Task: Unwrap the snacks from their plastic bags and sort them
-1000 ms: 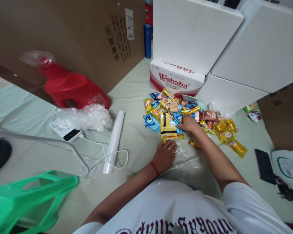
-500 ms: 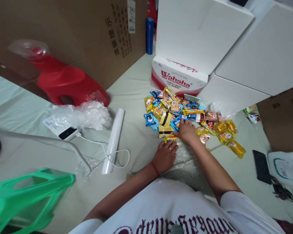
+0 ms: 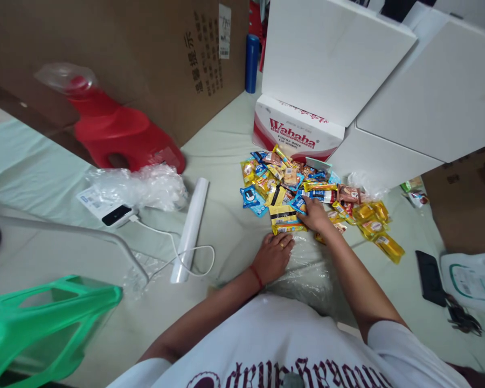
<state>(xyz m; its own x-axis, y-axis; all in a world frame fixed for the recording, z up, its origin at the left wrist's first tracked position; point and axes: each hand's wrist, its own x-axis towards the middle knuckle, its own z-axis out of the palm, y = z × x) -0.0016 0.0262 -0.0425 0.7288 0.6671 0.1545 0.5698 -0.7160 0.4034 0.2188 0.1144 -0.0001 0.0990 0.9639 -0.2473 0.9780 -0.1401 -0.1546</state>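
Now the right hand (image 3: 316,214) has slid back from the snack pile (image 3: 307,188) — fingers flat on a yellow-and-black packet (image 3: 283,217), dragging it toward the clear plastic bag (image 3: 307,267) that the left hand (image 3: 271,257) keeps pinned, palm down.

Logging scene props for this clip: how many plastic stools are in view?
2. A red stool lies on its side at upper left against the cardboard box; a green stool lies at lower left. Others may be out of frame.
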